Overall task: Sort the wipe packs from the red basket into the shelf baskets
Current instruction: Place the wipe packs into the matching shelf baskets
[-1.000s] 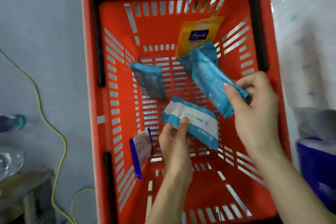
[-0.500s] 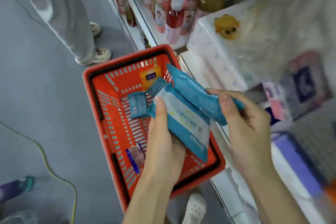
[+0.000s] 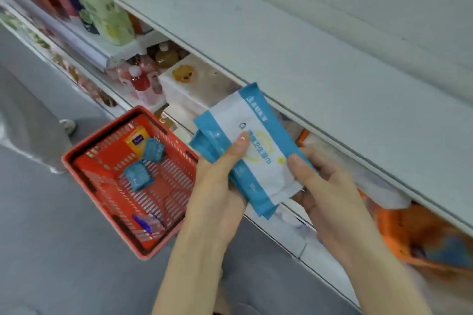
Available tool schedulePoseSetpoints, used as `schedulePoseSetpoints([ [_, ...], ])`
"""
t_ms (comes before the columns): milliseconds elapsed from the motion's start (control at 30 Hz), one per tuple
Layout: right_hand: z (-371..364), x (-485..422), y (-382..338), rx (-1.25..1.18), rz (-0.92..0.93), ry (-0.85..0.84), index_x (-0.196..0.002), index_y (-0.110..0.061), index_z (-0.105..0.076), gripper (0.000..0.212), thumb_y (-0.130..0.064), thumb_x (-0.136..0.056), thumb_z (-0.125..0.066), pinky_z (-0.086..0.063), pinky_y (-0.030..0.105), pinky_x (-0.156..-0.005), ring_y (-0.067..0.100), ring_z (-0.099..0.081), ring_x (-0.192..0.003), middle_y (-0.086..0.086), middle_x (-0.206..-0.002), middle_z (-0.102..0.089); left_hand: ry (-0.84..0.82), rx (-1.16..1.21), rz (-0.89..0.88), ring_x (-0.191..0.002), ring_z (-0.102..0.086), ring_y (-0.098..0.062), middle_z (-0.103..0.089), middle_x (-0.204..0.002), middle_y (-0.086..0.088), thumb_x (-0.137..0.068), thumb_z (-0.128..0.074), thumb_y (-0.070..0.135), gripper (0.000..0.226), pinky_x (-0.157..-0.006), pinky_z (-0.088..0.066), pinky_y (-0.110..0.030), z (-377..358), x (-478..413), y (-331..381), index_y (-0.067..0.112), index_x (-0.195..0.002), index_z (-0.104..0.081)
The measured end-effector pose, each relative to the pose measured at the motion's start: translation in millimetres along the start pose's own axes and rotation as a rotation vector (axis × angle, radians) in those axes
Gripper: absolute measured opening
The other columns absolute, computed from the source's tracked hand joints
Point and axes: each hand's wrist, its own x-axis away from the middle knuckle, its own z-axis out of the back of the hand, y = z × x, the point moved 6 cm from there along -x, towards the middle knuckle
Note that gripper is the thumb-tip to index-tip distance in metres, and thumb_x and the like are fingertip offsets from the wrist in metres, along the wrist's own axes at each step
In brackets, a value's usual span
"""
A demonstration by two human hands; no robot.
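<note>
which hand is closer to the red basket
Left. Both grip the wipe packs; the left hand is beside the red basket, the right hand farther over, by the shelf.

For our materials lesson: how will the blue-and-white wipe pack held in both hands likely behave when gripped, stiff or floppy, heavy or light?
Probably floppy: the blue-and-white wipe pack bows at its edges between the left hand and right hand. Likely light, since thumbs and fingers alone pinch it. Its smooth film may be slippery.
</note>
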Motion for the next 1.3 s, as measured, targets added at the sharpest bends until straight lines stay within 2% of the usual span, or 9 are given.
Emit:
schedulePoseSetpoints([
  [133,106.1,115.7,-29.4,-0.006,0.093,0.296,-0.062,-0.017,-0.07,0.022,-0.034,-0.049,-0.077,-0.054,0.023,-0.053,0.013,-0.065,-0.06,0.005,-0.071,-0.073,-0.256,-0.146,0.123,-0.101,-0.068,-0.028,-0.072,-0.108,-0.009,-0.066,-0.074,0.019,0.035,-0.078,-0.057,-0.043,-77.3,76.5,-81.7,0.021,-0.101,-0.072],
  [267,211.5,257.1,-56.7,0.047,0.192,0.586,-0.054,-0.02,-0.07,0.013,-0.028,-0.047,-0.078,-0.051,0.019,-0.048,0.01,-0.063,-0.052,0.003,-0.062,-0.071,-0.432,-0.217,0.35,-0.101,-0.069,-0.023,-0.072,-0.109,-0.008,-0.07,-0.073,0.031,0.034,-0.079,-0.058,-0.04,-152.3,166.7,-174.3,0.016,-0.1,-0.071],
  [433,307.1,416.0,-83.3,0.13,0.285,0.806,-0.058,-0.02,-0.072,0.021,-0.033,-0.045,-0.08,-0.049,0.017,-0.05,0.006,-0.062,-0.053,-0.002,-0.059,-0.069,-0.744,-0.488,0.535,-0.097,-0.07,-0.024,-0.073,-0.103,-0.01,-0.073,-0.072,0.033,0.024,-0.071,-0.058,-0.034,-221.7,266.6,-259.5,0.016,-0.089,-0.078],
  [567,356.1,493.4,-82.1,-0.028,0.36,0.991,-0.071,-0.019,-0.07,0.025,-0.033,-0.053,-0.079,-0.052,0.021,-0.059,0.013,-0.064,-0.073,0.004,-0.079,-0.071,-0.881,-0.727,0.612,-0.084,-0.073,-0.025,-0.075,-0.094,-0.013,-0.075,-0.065,0.04,0.034,-0.063,-0.059,-0.033,-264.8,328.0,-312.4,0.009,-0.082,-0.076],
  [700,390.8,529.2,-67.0,-0.32,0.396,1.119,-0.086,-0.016,-0.069,0.032,-0.034,-0.061,-0.075,-0.058,0.03,-0.059,0.02,-0.072,-0.082,0.005,-0.092,-0.075,-0.914,-0.779,0.554,-0.067,-0.072,-0.016,-0.076,-0.083,-0.009,-0.092,-0.056,0.025,0.021,-0.049,-0.054,-0.022,-302.8,375.4,-366.8,0.008,-0.088,-0.068],
  [833,439.9,559.8,-65.0,-0.252,0.373,1.22,-0.078,-0.025,-0.074,0.023,-0.037,-0.058,-0.076,-0.058,0.03,-0.057,0.017,-0.072,-0.079,0.0,-0.086,-0.075,-0.91,-0.825,0.508,-0.075,-0.073,-0.02,-0.076,-0.087,-0.01,-0.09,-0.058,0.021,0.016,-0.07,-0.06,-0.035,-334.4,390.7,-418.3,0.007,-0.09,-0.066],
  [967,507.3,580.8,-64.6,-0.185,0.413,1.305,-0.078,-0.019,-0.07,0.021,-0.035,-0.063,-0.074,-0.057,0.028,-0.053,0.015,-0.071,-0.072,0.0,-0.08,-0.074,-0.983,-0.859,0.501,-0.076,-0.073,-0.018,-0.076,-0.087,-0.01,-0.09,-0.059,0.023,0.019,-0.064,-0.06,-0.028,-367.5,398.0,-484.1,0.006,-0.092,-0.067],
  [1100,581.2,588.2,-61.7,-0.147,0.374,1.347,-0.077,-0.016,-0.072,0.024,-0.035,-0.063,-0.073,-0.055,0.028,-0.053,0.015,-0.07,-0.067,0.001,-0.076,-0.074,-1.026,-0.916,0.513,-0.086,-0.073,-0.02,-0.076,-0.093,-0.008,-0.092,-0.055,0.028,0.026,-0.075,-0.06,-0.031,-398.1,395.9,-552.2,0.007,-0.099,-0.067],
  [1300,664.7,602.2,-44.3,-0.121,0.277,1.323,-0.099,-0.029,-0.065,0.041,-0.043,-0.062,-0.073,-0.055,0.02,-0.06,0.007,-0.07,-0.086,-0.01,-0.096,-0.073,-0.957,-0.981,0.423,-0.078,-0.073,-0.021,-0.076,-0.085,-0.007,-0.094,-0.053,0.023,0.023,-0.067,-0.059,-0.032,-438.5,399.9,-635.4,0.008,-0.091,-0.069],
])
